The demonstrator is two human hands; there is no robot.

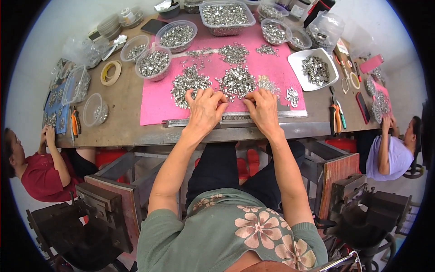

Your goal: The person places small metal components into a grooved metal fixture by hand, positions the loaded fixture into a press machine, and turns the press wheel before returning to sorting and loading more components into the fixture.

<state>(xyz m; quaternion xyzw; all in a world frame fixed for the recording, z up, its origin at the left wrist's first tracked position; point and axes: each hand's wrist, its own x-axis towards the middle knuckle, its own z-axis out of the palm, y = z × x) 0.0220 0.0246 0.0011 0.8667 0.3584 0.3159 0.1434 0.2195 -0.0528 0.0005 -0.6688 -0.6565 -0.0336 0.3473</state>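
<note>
My left hand [205, 109] is curled over the left end of a long metal strip with a slotted channel [235, 118], thumb and forefinger pinched together. My right hand [263, 109] is above the same strip farther right, its fingers also drawn together. Anything in either pinch is too small to make out. The strip lies along the front edge of a pink mat [154, 106]. Just beyond my fingers are piles of small shiny metal pieces, one left pile [188, 86] and one middle pile [236, 81]. Thin pale pins [270, 86] and a small metal cluster [292, 96] lie beyond my right hand.
Plastic tubs of metal pieces [154, 63] and a large tub [226, 18] line the back. A white dish [312, 85], orange-handled pliers [335, 119] and a tape roll [111, 73] lie around the mat. Co-workers sit left [47, 174] and right [389, 154].
</note>
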